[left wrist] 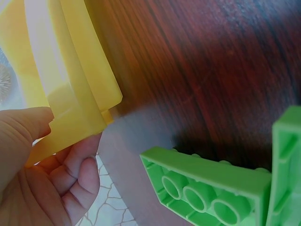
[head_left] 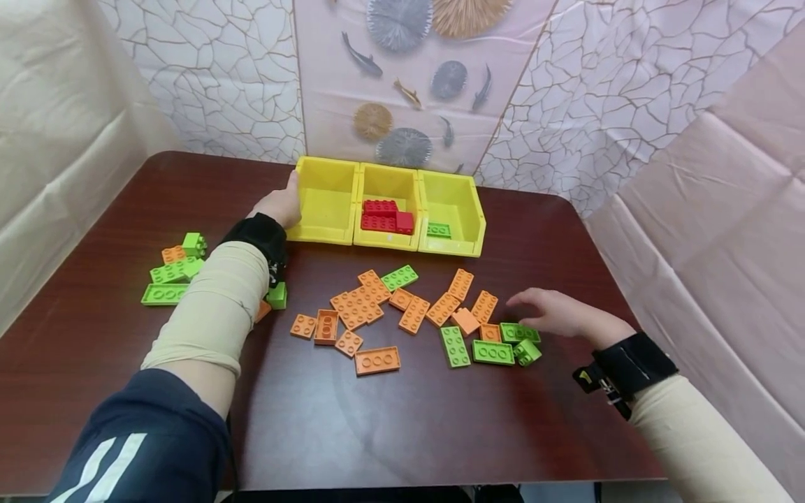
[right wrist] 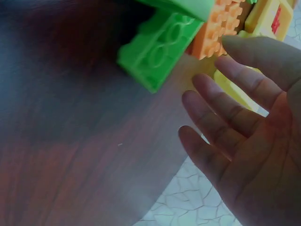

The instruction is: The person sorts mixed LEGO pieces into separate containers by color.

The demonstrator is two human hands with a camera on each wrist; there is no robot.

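Three joined yellow bins [head_left: 386, 244] stand at the back of the table. My left hand [head_left: 281, 203] grips the left bin's outer wall [left wrist: 70, 99], thumb on one side and fingers curled behind it. That left bin holds nothing; red bricks [head_left: 380, 222] lie in the middle one and a green brick [head_left: 439, 230] in the right one. At the right, my right hand [head_left: 560, 314] hovers with fingers spread and nothing in them. Its fingertips are close to a green brick [head_left: 519, 332] at the edge of the mixed pile. Another green brick [right wrist: 160, 52] shows beside the fingers in the right wrist view.
Orange bricks [head_left: 356, 307] and a few green ones spread across the middle of the table [head_left: 302, 433]. More green bricks [head_left: 165, 294] lie at the left, partly hidden by my left forearm. A patterned cloth [head_left: 409, 84] hangs behind the bins.
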